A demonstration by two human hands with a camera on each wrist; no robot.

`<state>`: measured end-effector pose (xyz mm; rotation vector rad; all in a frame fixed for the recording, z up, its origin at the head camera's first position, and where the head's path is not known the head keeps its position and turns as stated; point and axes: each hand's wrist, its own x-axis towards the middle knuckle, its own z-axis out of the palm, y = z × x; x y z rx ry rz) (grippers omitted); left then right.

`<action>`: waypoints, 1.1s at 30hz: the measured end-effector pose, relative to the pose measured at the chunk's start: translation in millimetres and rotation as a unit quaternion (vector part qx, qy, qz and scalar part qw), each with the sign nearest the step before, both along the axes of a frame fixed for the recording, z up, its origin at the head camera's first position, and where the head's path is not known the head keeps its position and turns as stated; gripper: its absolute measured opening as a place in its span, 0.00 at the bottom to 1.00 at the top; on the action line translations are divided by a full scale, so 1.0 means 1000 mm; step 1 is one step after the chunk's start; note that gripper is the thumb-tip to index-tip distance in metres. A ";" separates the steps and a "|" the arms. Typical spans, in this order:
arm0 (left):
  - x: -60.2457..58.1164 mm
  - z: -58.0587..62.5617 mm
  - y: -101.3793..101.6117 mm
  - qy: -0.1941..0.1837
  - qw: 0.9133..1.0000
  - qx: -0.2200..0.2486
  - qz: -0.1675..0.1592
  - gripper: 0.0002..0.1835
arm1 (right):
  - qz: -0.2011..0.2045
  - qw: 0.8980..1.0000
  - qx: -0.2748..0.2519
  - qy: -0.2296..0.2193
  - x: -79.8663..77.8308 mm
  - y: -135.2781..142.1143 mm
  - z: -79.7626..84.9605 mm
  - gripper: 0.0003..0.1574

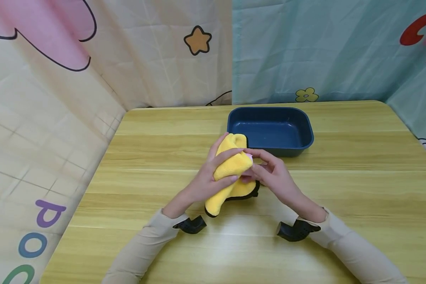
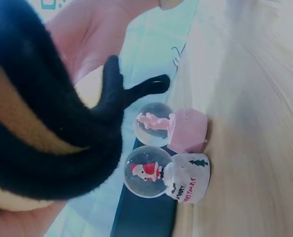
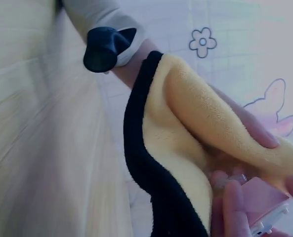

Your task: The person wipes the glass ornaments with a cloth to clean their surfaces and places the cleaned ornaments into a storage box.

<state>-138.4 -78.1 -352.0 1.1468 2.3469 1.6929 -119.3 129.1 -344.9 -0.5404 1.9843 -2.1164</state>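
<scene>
My left hand [image 1: 213, 173] grips a yellow plush cloth [image 1: 230, 165] with black edging, folded over a small pink snow globe [image 3: 265, 197]. From the other side my right hand [image 1: 275, 173] holds the globe's pink base at the cloth's opening. Most of the globe is hidden by cloth and fingers; a bit of its clear part shows in the right wrist view. Beyond the cloth in the left wrist view, a pink-based snow globe [image 2: 188, 129] stands beside a white Christmas snow globe [image 2: 190, 177] with a Santa figure inside. Both stand upright on the table.
A dark blue rectangular tub [image 1: 269, 148] stands at the back of the wooden table [image 1: 156, 146], just beyond my hands. Printed curtains [image 1: 156, 59] hang behind and beside the table. Black wrist cameras [image 1: 296, 230] sit at both cuffs.
</scene>
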 end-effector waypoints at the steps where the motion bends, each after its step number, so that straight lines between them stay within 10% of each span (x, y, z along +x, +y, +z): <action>1: -0.001 -0.001 0.000 -0.002 1.000 0.011 0.002 0.27 | 0.009 1.000 -0.007 -0.002 0.000 0.000 0.001 0.26; 25: -0.006 -0.010 0.003 0.088 0.994 0.025 0.054 0.27 | -0.061 0.996 -0.012 -0.058 0.003 -0.011 -0.005 0.24; 33: -0.003 -0.009 0.006 0.065 0.996 0.044 0.050 0.24 | -0.072 0.993 -0.042 0.083 0.007 -0.013 -0.013 0.25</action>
